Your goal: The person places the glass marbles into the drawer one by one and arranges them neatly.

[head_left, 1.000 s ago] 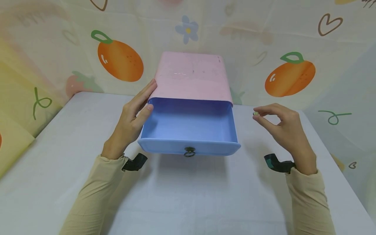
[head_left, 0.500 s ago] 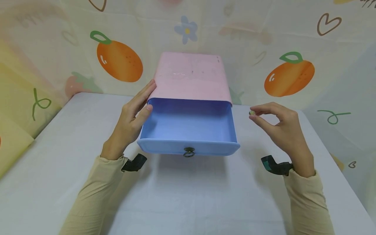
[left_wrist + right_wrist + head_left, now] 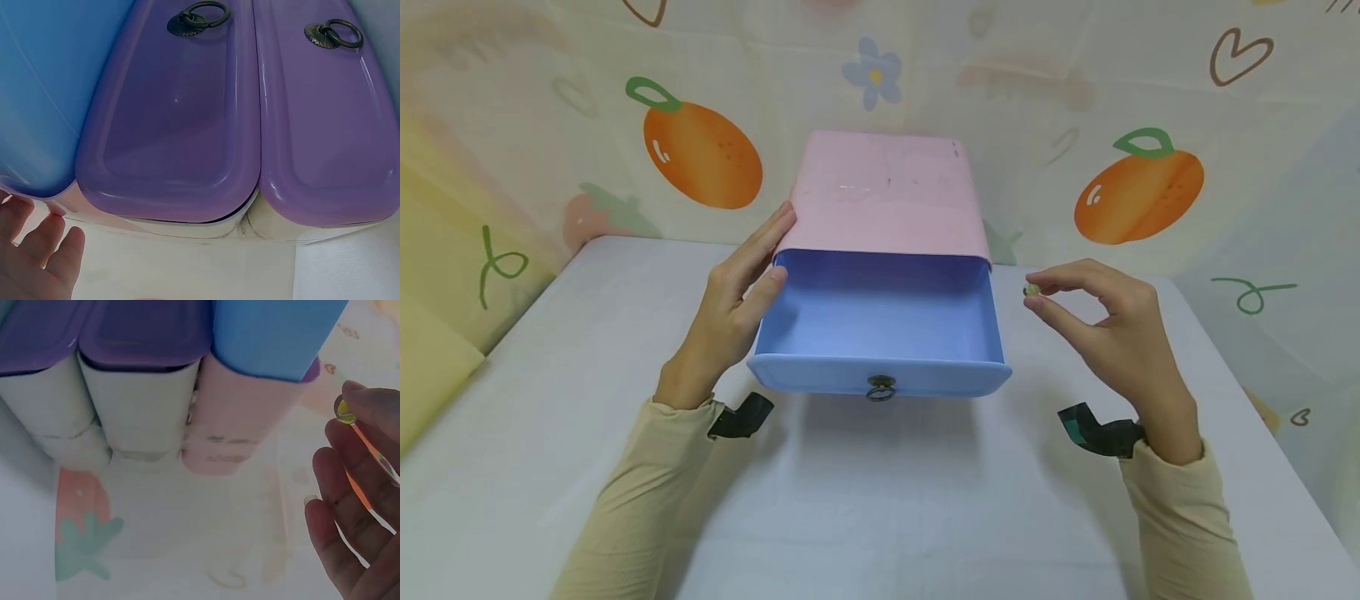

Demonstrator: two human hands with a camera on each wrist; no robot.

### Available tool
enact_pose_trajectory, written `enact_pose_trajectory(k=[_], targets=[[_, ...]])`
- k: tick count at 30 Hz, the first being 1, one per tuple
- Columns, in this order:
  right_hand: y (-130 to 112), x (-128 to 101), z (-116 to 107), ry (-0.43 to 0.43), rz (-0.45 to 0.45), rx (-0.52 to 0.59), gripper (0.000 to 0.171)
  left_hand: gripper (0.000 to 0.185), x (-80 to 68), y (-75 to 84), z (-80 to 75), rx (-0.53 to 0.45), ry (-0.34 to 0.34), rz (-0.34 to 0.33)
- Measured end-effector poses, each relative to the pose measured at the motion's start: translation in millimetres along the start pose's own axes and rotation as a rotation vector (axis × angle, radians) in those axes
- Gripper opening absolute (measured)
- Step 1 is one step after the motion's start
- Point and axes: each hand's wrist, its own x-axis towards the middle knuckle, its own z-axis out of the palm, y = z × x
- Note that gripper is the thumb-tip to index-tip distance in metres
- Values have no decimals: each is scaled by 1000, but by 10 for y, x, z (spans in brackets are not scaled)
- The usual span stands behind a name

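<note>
A pink drawer cabinet (image 3: 887, 192) stands at the back of the white table (image 3: 880, 500). Its top blue drawer (image 3: 880, 321) is pulled out and shows nothing inside; a dark ring pull (image 3: 881, 387) hangs on its front. My left hand (image 3: 737, 300) rests with straight fingers against the drawer's left side and the cabinet's corner. My right hand (image 3: 1105, 325) hovers to the right of the drawer and pinches a small yellow-green bead (image 3: 1032, 289) between thumb and forefinger. The right wrist view shows that bead (image 3: 344, 412) at the fingertips. Two purple drawers (image 3: 181, 119) sit closed below, in the left wrist view.
A cloth backdrop printed with oranges (image 3: 702, 154), hearts and flowers closes in the table at the back and both sides. Black wrist straps (image 3: 741, 415) show at both cuffs. The table's left edge (image 3: 482, 367) lies near the backdrop.
My right hand has drifted a little left towards the open drawer, still pinching the bead. The left hand and drawer have stayed put.
</note>
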Motion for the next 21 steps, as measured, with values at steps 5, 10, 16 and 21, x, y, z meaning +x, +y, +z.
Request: enact_pose_trajectory(k=[5,10,16,21], targets=[[-78,9,16,7,-35,24,33,52,-2,-2,-1,5,3,0],[-136,10,43,11,-56,23,31,52,-3,7,-1,-2,4,3],[-213,18,65,21,-63,31,30,53,-9,19,-2,-5,8,6],[-268,25,84,25,-44,52,32,52,-4,3,-8,-31,4,23]])
